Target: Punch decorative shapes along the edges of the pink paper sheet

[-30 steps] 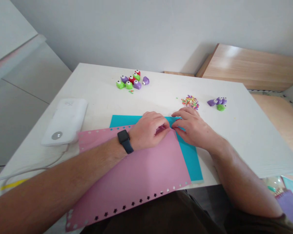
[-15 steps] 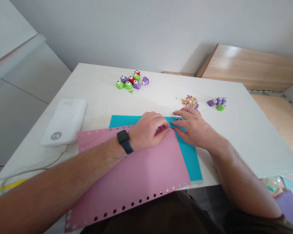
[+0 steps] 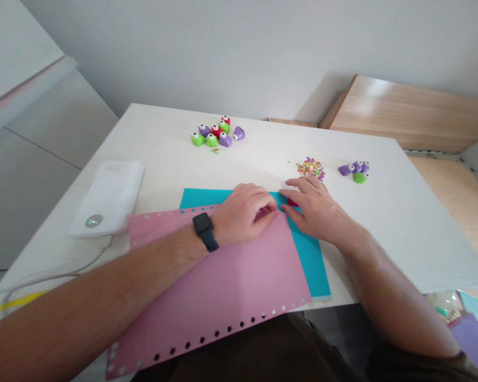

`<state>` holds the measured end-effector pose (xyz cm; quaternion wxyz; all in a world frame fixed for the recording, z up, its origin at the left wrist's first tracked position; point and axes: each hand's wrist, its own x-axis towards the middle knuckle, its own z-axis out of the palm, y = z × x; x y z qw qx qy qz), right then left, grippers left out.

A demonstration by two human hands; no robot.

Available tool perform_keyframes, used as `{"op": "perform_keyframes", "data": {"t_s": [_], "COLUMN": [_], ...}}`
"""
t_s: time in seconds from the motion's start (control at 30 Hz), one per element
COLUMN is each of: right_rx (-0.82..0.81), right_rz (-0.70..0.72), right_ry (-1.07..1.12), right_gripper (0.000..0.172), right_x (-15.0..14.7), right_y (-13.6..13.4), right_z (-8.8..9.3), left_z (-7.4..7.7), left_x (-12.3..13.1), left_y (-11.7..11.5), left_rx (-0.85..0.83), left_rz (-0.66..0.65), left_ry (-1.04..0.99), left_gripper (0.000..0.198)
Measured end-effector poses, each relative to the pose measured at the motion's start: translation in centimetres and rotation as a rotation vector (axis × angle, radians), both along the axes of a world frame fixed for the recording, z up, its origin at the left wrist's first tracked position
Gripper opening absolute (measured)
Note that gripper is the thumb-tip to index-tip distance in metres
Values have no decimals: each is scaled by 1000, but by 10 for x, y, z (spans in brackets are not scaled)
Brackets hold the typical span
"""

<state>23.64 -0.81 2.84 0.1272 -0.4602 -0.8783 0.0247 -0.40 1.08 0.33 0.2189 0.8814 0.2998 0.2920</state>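
My left hand (image 3: 249,213), with a dark watch on its wrist, pinches the top right corner of a pink sheet (image 3: 239,276) that has star-shaped holes along its edges. The pink sheet lies partly over a blue sheet (image 3: 308,260). Just right of that corner my right hand (image 3: 308,207) has its fingers spread over the blue sheet. A small red piece (image 3: 292,202) shows between its fingers, mostly hidden by them. Beyond the right hand lies a pile of tiny coloured bits (image 3: 311,167).
Several red, green and purple eyed figures (image 3: 217,131) stand at the back of the white table (image 3: 163,143). A smaller group of purple and green ones (image 3: 355,170) is at the right. A white device (image 3: 107,199) with a cable lies at the left.
The fingers of my right hand have shifted slightly around the red piece, whose white eye no longer shows. My left hand keeps its pinch on the pink sheet.
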Motion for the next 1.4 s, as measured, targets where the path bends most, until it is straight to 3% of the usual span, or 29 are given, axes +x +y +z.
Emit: {"op": "perform_keyframes", "data": {"t_s": [0.3, 0.53, 0.83, 1.4], "right_rx": [21, 20, -10, -15], "right_rz": [-11, -117, -150, -159], "right_ry": [151, 276, 249, 250], "right_gripper": [28, 21, 16, 9], "right_x": [5, 1, -4, -9], "right_y": [8, 19, 27, 31], "right_z": [-1, -8, -21, -24], "left_z": [-1, -3, -4, -5], "left_x": [0, 0, 0, 1], "left_y": [1, 1, 1, 2], "left_rx": [-2, 5, 20, 37], "left_rz": [-4, -5, -8, -12], "left_ry": [-2, -9, -4, -1], "left_gripper": [12, 12, 13, 15]}}
